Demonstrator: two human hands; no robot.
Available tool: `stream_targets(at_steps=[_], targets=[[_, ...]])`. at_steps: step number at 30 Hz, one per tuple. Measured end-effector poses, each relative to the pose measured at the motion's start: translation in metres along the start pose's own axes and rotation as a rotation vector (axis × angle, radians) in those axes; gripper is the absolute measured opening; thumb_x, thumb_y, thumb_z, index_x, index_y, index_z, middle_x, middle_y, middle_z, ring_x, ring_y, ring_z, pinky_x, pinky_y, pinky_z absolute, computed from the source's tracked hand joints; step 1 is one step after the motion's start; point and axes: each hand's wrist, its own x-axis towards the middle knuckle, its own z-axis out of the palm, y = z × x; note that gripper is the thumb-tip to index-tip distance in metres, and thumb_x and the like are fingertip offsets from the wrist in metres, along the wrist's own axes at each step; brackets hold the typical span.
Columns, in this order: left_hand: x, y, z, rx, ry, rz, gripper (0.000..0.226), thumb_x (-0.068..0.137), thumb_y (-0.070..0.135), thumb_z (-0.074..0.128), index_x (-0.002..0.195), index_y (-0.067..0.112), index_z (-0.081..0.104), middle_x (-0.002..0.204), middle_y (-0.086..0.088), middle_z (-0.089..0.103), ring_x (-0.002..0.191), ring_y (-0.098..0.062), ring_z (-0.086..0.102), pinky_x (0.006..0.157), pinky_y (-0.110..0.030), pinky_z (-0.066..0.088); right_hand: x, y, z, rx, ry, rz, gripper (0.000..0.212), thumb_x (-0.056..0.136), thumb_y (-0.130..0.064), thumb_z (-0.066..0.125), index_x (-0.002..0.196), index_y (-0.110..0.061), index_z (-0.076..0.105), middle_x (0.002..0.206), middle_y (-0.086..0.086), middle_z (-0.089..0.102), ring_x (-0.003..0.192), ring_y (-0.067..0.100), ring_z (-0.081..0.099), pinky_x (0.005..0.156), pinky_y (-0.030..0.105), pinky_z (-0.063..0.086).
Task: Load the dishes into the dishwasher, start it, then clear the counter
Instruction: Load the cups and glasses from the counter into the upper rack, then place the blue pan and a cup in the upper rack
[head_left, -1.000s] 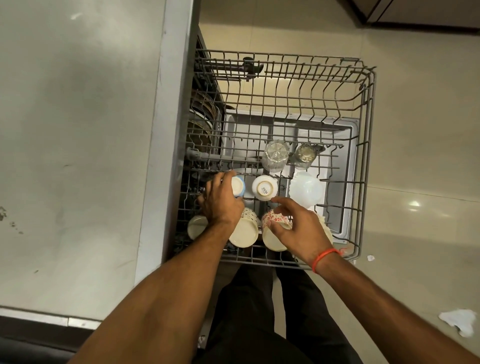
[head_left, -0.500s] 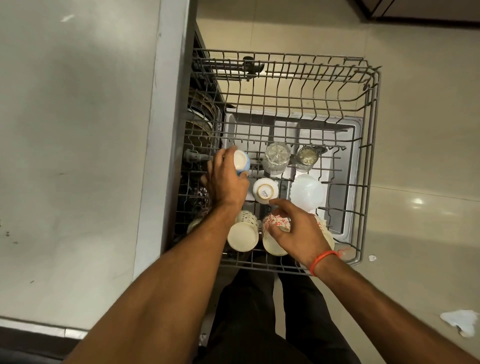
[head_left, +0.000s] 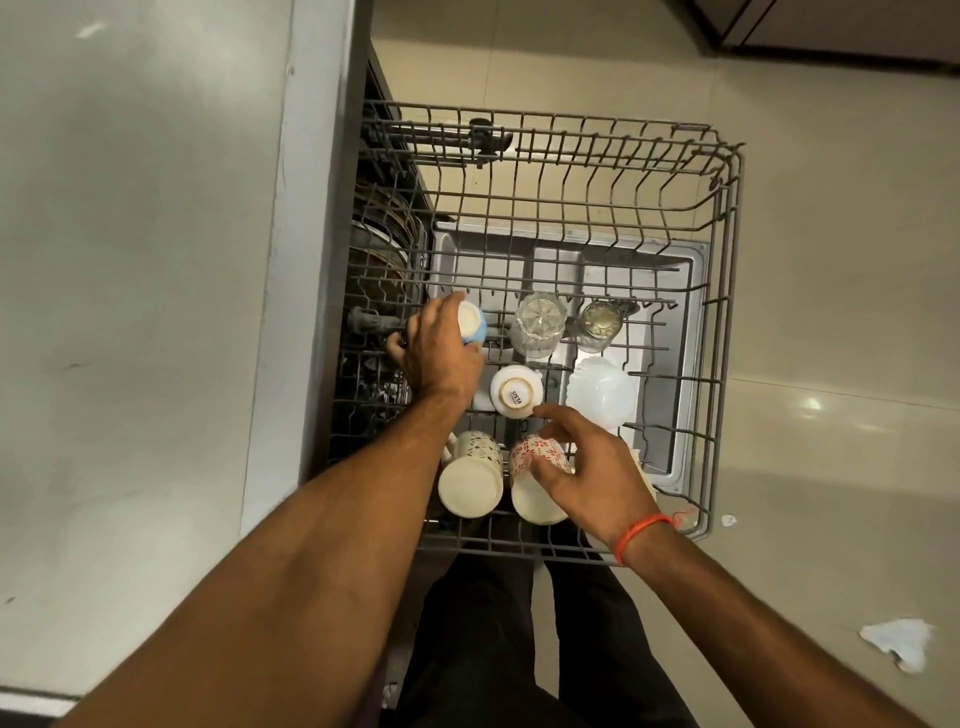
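The grey wire upper rack (head_left: 722, 322) of the dishwasher is pulled out over the floor. My left hand (head_left: 441, 353) grips an upside-down blue and white cup (head_left: 474, 323) at the rack's left side. My right hand (head_left: 587, 467) holds an inverted red-patterned mug (head_left: 535, 478) near the front. Beside it stands an inverted mug with a dark pattern (head_left: 470, 475). A small white cup (head_left: 514, 397), a clear glass (head_left: 537, 325), a second glass (head_left: 600, 325) and a white bowl (head_left: 602, 392) sit upside down further in.
The pale counter (head_left: 140, 312) runs along the left, its edge against the rack. Dark plates (head_left: 382, 244) show in the lower rack under the counter edge. Crumpled paper (head_left: 898, 642) lies on the tiled floor at right. My legs stand just before the rack.
My left hand has carried the blue and white cup away from me, toward the back of the rack's left side. My right hand has stayed on the red-patterned mug.
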Motion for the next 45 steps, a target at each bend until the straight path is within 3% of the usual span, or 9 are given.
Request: stream_targets(at_steps=[8, 12, 15, 18, 23, 27, 32, 38, 45], targets=[[-0.017, 0.002, -0.014, -0.05, -0.049, 0.013, 0.084, 0.082, 0.015, 0.079, 0.153, 0.031, 0.038, 0.158, 0.005, 0.039, 0.149, -0.02, 0.028, 0.122, -0.061, 0.002, -0.012, -0.002, -0.017, 0.0, 0.046, -0.031, 0.051, 0.087, -0.026, 0.073, 0.134, -0.03, 0.055, 0.117, -0.007, 0.067, 0.116, 0.007, 0.059, 0.098, 0.026, 0.047], [-0.063, 0.004, -0.032, -0.128, -0.046, 0.028, 0.085, 0.086, 0.017, 0.076, 0.157, 0.028, 0.031, 0.166, 0.003, 0.026, 0.154, -0.017, 0.018, 0.124, -0.057, -0.001, -0.026, -0.013, -0.04, 0.045, 0.09, -0.08, 0.05, 0.087, -0.028, 0.074, 0.133, -0.027, 0.057, 0.117, -0.009, 0.062, 0.113, 0.006, 0.055, 0.094, 0.024, 0.044], [-0.103, 0.007, -0.044, -0.261, -0.038, 0.059, 0.081, 0.09, 0.016, 0.071, 0.158, 0.025, 0.029, 0.167, 0.005, 0.022, 0.154, -0.016, 0.018, 0.126, -0.051, 0.009, -0.022, -0.019, -0.055, 0.065, 0.124, -0.084, 0.054, 0.086, -0.03, 0.075, 0.136, -0.029, 0.054, 0.127, -0.004, 0.06, 0.118, 0.01, 0.053, 0.102, 0.032, 0.045], [-0.166, 0.013, -0.072, -0.412, -0.01, 0.064, 0.08, 0.092, 0.015, 0.07, 0.159, 0.026, 0.028, 0.167, 0.004, 0.022, 0.152, -0.015, 0.022, 0.122, -0.03, 0.016, -0.04, -0.027, -0.07, 0.104, 0.142, -0.134, 0.056, 0.085, -0.029, 0.076, 0.137, -0.03, 0.054, 0.132, -0.002, 0.059, 0.123, 0.013, 0.053, 0.106, 0.036, 0.044], [-0.245, 0.01, -0.103, -0.61, 0.061, 0.037, 0.074, 0.093, 0.026, 0.069, 0.156, 0.033, 0.031, 0.159, 0.008, 0.038, 0.148, -0.01, 0.032, 0.122, -0.041, 0.03, -0.072, -0.044, -0.084, 0.118, 0.08, -0.253, 0.06, 0.085, -0.033, 0.076, 0.14, -0.032, 0.052, 0.141, -0.004, 0.055, 0.131, 0.013, 0.049, 0.111, 0.038, 0.042], [-0.294, 0.01, -0.132, -0.861, 0.091, -0.038, 0.071, 0.095, 0.027, 0.069, 0.155, 0.039, 0.033, 0.142, 0.019, 0.05, 0.125, 0.006, 0.05, 0.101, -0.015, 0.042, -0.093, -0.068, -0.079, 0.126, -0.001, -0.408, 0.058, 0.084, -0.037, 0.076, 0.137, -0.033, 0.054, 0.138, -0.008, 0.056, 0.128, 0.009, 0.05, 0.109, 0.04, 0.044], [-0.349, -0.01, -0.168, -1.037, 0.304, -0.116, 0.07, 0.094, 0.033, 0.07, 0.153, 0.042, 0.034, 0.146, 0.009, 0.05, 0.131, -0.004, 0.054, 0.111, -0.037, 0.046, -0.131, -0.118, -0.053, 0.106, -0.155, -0.59, 0.058, 0.085, -0.036, 0.076, 0.138, -0.034, 0.053, 0.138, -0.011, 0.053, 0.128, 0.006, 0.048, 0.11, 0.04, 0.044], [-0.426, -0.066, -0.209, -1.133, 0.631, -0.255, 0.069, 0.096, 0.032, 0.067, 0.154, 0.043, 0.032, 0.156, 0.011, 0.042, 0.141, -0.004, 0.042, 0.117, -0.039, 0.04, -0.193, -0.18, 0.018, 0.015, -0.379, -0.783, 0.056, 0.087, -0.027, 0.076, 0.138, -0.032, 0.053, 0.139, -0.004, 0.054, 0.129, 0.012, 0.049, 0.109, 0.045, 0.043], [-0.526, -0.162, -0.222, -1.175, 0.945, -0.439, 0.064, 0.097, 0.037, 0.066, 0.151, 0.048, 0.034, 0.154, 0.017, 0.042, 0.139, 0.005, 0.04, 0.117, -0.034, 0.038, -0.274, -0.227, 0.139, -0.103, -0.617, -0.936, 0.057, 0.088, -0.033, 0.073, 0.14, -0.038, 0.05, 0.142, -0.01, 0.053, 0.131, 0.007, 0.049, 0.108, 0.035, 0.044]])
